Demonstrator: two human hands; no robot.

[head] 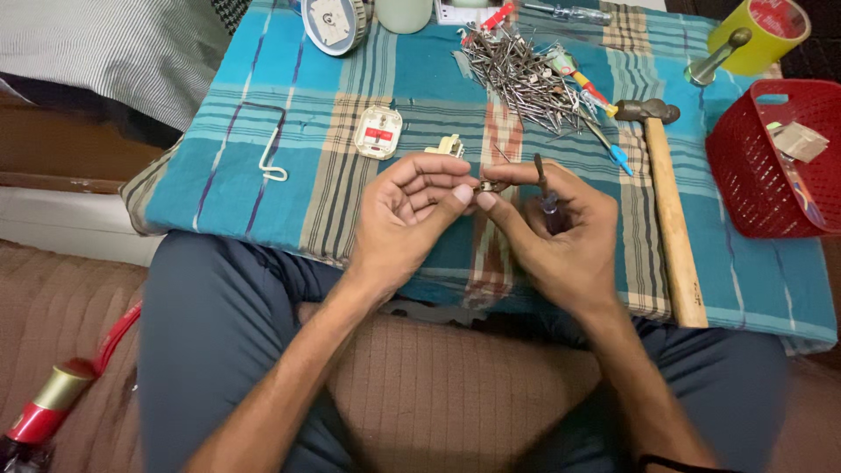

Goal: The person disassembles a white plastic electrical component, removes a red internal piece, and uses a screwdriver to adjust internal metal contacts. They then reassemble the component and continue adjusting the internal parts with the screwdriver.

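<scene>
While pinching a small metal fitting (490, 186) between both hands, left (410, 213) and right (554, 229), right also clasping a dark-handled screwdriver (545, 194); white square plate with red label (378, 132) beyond.

A small part of dull brass-like metal (489, 186) is pinched between the left hand (412, 210) and the right hand (552, 228); a screwdriver (545, 194) with a dark metal shaft and a glossy translucent plastic handle is held in the right. Beneath, a matt woven checked cloth (263, 166) is spread. Bare steel nails (521, 74) are heaped beside a hammer (667, 201) of smooth pale wood with a dark metal head, and a basket (753, 166) of shiny red plastic mesh is seen
</scene>
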